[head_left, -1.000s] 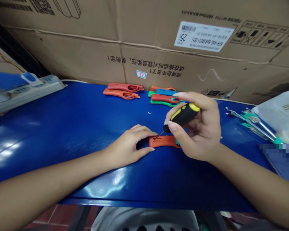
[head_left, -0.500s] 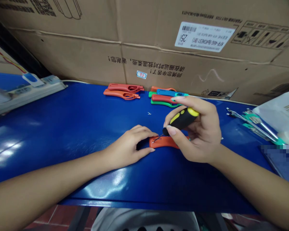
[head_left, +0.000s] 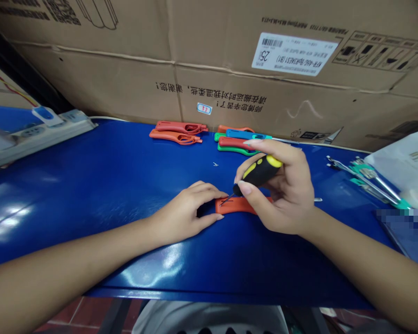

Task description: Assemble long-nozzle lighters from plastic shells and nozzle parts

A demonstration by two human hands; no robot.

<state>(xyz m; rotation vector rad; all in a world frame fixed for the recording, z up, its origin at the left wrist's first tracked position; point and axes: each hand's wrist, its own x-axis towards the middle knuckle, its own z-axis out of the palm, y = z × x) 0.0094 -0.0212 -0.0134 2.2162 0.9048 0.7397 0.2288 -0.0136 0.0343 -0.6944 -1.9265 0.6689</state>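
An orange long-nose lighter [head_left: 242,205] lies flat on the blue table. My left hand [head_left: 191,206] pinches its left end between thumb and fingers. My right hand [head_left: 282,195] grips a screwdriver [head_left: 261,170] by its black and yellow handle. The screwdriver's thin shaft slants down to the left, and its tip meets the lighter's surface near that left end. The right hand covers the lighter's right part, while a metal end [head_left: 318,199] shows beyond the hand. Small pale slivers [head_left: 215,163] rest on the table behind the lighter.
Red and orange lighter bodies [head_left: 176,132] lie at the back, beside several coloured ones [head_left: 235,142]. A cardboard box [head_left: 212,60] walls the rear. Metal-tubed parts [head_left: 369,181] and a white bag [head_left: 400,157] are at right, a power strip [head_left: 38,139] at left.
My right hand and the screwdriver have shifted slightly left. More of the lighter's metal end shows to the right of the hand. The left hand keeps its place.
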